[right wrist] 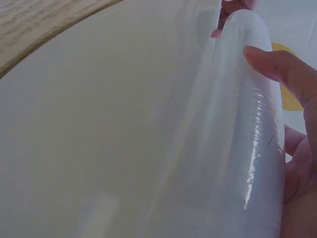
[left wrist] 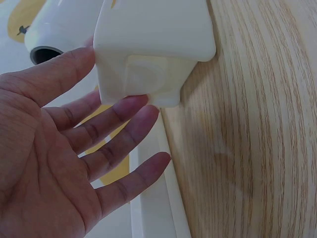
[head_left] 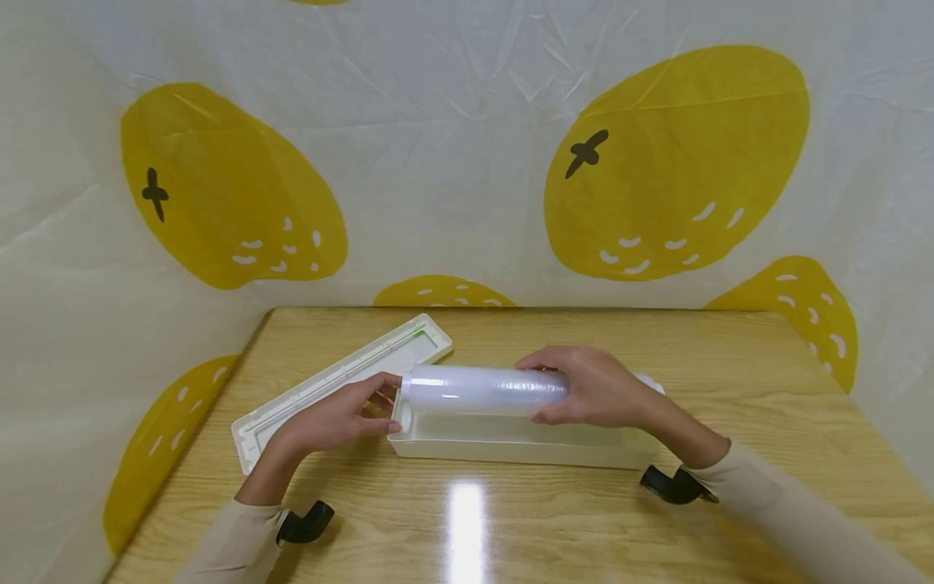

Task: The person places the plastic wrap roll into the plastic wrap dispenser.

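Observation:
A roll of clear cling film (head_left: 467, 389) lies lengthwise over a long white box (head_left: 518, 451), toward its far side. My right hand (head_left: 601, 388) grips the roll right of its middle; in the right wrist view the thumb lies along the film. At the box's left end, my left hand (head_left: 332, 418) holds the corners between thumb and fingers. The left wrist view shows the fingertips against the box's end wall (left wrist: 148, 74), with the roll's hollow end (left wrist: 47, 53) beyond. Whether the roll touches the box floor is hidden.
The box's white lid (head_left: 332, 380) lies slanted on the wooden table (head_left: 554, 519), behind and left of the box, with a green slider (head_left: 419, 331) at its far end. A curtain with yellow lemons (head_left: 679, 162) hangs behind and at the left.

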Motion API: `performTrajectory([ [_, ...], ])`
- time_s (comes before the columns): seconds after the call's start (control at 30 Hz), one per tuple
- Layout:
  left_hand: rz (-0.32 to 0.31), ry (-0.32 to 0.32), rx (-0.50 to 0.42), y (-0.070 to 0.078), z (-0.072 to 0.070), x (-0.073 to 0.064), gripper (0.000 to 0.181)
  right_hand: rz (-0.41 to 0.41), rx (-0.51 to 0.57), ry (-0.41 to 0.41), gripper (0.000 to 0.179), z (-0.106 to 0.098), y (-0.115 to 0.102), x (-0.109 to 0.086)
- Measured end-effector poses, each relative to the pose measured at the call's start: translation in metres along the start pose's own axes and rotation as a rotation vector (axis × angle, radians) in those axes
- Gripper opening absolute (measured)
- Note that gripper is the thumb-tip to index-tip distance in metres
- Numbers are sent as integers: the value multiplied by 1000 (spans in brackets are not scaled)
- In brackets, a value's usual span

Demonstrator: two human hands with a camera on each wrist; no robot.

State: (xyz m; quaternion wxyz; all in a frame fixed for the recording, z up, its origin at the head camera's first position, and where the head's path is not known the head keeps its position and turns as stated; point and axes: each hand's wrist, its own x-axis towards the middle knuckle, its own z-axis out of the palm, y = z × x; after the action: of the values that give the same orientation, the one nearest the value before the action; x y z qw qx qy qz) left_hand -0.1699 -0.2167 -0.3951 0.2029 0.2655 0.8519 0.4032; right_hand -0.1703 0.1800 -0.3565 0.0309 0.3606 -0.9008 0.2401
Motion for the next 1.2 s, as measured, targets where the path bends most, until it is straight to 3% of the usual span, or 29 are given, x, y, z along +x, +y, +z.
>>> performTrajectory([
  [0.53, -20, 0, 1, 1, 1, -1, 60, 3, -66, 4, 59, 11, -8, -4],
  [0.87, -7, -14, -24, 3, 0, 0, 58, -5, -46, -3, 60, 21, -12, -2],
  [1.2, -17, -8, 5, 6, -1, -1, 57, -2, -95, 4, 61, 27, -10, -7],
])
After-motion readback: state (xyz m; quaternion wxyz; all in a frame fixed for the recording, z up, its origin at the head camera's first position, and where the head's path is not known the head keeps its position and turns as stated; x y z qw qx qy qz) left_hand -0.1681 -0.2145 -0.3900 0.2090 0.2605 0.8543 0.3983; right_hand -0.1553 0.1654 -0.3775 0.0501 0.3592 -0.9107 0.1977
